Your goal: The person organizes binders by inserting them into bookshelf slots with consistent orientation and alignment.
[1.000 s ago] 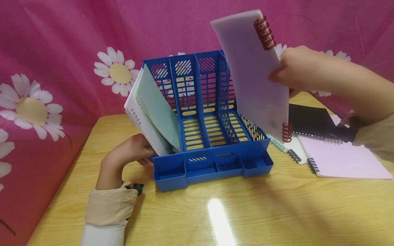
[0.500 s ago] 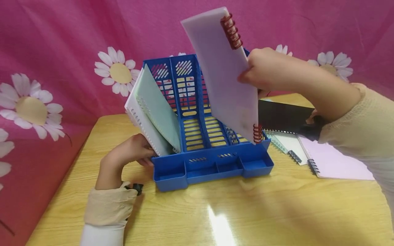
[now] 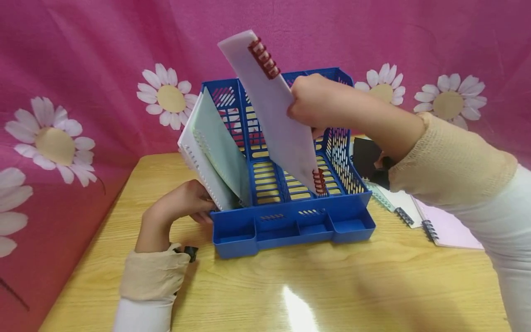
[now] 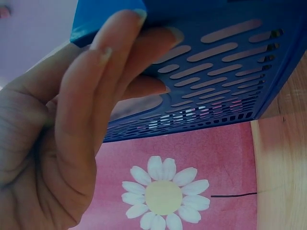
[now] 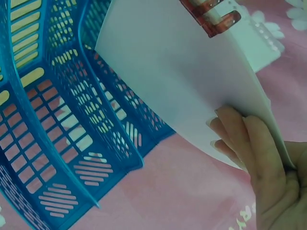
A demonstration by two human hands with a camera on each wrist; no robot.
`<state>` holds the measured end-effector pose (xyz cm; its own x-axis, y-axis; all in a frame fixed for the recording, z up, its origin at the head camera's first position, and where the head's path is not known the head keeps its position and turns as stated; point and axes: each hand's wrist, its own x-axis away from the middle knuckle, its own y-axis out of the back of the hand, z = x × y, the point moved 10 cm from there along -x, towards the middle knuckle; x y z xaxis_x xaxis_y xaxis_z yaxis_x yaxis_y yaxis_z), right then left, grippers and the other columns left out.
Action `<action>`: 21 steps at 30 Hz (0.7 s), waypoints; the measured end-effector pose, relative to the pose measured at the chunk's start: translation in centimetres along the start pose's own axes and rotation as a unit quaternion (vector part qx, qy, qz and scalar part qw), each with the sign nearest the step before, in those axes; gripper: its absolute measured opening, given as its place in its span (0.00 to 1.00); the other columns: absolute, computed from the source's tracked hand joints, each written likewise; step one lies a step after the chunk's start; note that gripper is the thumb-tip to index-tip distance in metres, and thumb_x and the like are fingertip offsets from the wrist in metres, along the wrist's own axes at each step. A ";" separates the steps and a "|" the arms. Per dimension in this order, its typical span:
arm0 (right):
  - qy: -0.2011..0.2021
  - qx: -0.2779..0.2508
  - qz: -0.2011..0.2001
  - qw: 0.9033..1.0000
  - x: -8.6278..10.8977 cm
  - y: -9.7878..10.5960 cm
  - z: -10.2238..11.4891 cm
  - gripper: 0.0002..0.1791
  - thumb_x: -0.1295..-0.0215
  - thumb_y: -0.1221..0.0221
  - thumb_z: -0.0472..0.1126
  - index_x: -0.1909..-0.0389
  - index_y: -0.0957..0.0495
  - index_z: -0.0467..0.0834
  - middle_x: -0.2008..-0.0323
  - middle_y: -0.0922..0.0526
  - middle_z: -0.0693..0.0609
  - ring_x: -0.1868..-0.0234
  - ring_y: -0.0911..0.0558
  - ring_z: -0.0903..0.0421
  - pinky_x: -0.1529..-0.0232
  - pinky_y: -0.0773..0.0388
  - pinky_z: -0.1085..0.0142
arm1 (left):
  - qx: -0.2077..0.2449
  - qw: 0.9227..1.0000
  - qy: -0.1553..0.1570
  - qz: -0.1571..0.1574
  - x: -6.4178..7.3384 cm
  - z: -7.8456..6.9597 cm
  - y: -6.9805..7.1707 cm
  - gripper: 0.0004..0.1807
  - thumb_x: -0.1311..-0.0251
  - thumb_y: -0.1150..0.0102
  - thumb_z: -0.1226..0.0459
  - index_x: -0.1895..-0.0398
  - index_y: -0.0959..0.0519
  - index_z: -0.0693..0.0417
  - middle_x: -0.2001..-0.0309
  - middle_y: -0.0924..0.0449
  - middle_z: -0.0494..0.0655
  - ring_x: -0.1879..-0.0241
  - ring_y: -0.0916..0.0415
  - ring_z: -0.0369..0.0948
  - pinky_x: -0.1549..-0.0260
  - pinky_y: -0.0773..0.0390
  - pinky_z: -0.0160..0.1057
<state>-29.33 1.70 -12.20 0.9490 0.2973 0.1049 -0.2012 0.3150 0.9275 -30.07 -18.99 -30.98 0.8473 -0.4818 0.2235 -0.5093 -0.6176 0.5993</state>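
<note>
On the wooden table (image 3: 240, 295), the blue rack (image 3: 290, 212) is stood with its 4 small front trays (image 3: 234, 249) facing the person. Its left front corner is gripped by the left hand (image 3: 184, 200), whose fingers are laid against the slotted side wall, probably so that it is kept from sliding. In the leftmost compartment, a white notebook (image 3: 213, 184) and a pale green notebook (image 3: 221, 147) are leaned leftward. Above the rack, a lilac notebook (image 3: 274, 124) with red rings is pinched at its ringed edge by the right hand (image 3: 309, 99), seemingly so that its lower end is left free; whether the rack is touched cannot be told. Behind, a flowered pink cloth (image 3: 315, 32) is hung
</note>
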 end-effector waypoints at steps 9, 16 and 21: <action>-0.008 0.001 -0.001 1.000 -2.5 -1.7 1.0 0.23 0.37 0.62 0.30 0.43 0.32 0.30 0.44 0.26 0.34 0.49 0.19 0.43 0.75 0.17 0.65 | -0.002 1.000 0.006 -0.004 0.1 0.1 -0.1 0.18 0.42 0.40 0.64 0.53 0.27 0.68 0.71 0.19 0.53 0.73 0.16 0.53 0.70 0.16 0.50; -0.003 -0.007 0.000 1.000 -3.8 -2.5 0.6 0.23 0.37 0.63 0.30 0.43 0.33 0.30 0.44 0.25 0.35 0.58 0.15 0.45 0.74 0.17 0.65 | 0.001 1.000 0.006 -0.002 0.0 0.1 -0.1 0.17 0.43 0.41 0.66 0.53 0.26 0.69 0.71 0.19 0.54 0.74 0.16 0.52 0.70 0.16 0.51; -0.001 -0.006 -0.013 1.000 -4.8 -3.0 0.4 0.20 0.37 0.62 0.30 0.48 0.30 0.30 0.47 0.24 0.36 0.60 0.16 0.47 0.76 0.17 0.65 | -0.004 1.000 0.004 0.001 -0.1 -0.1 -0.1 0.14 0.43 0.44 0.68 0.55 0.24 0.69 0.72 0.18 0.54 0.73 0.17 0.53 0.70 0.16 0.51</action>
<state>-33.21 -1.03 -15.33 0.9541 0.2880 0.0818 -0.1798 0.3327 0.9257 -30.06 -18.86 -30.98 0.8477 -0.4775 0.2311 -0.5095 -0.6114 0.6055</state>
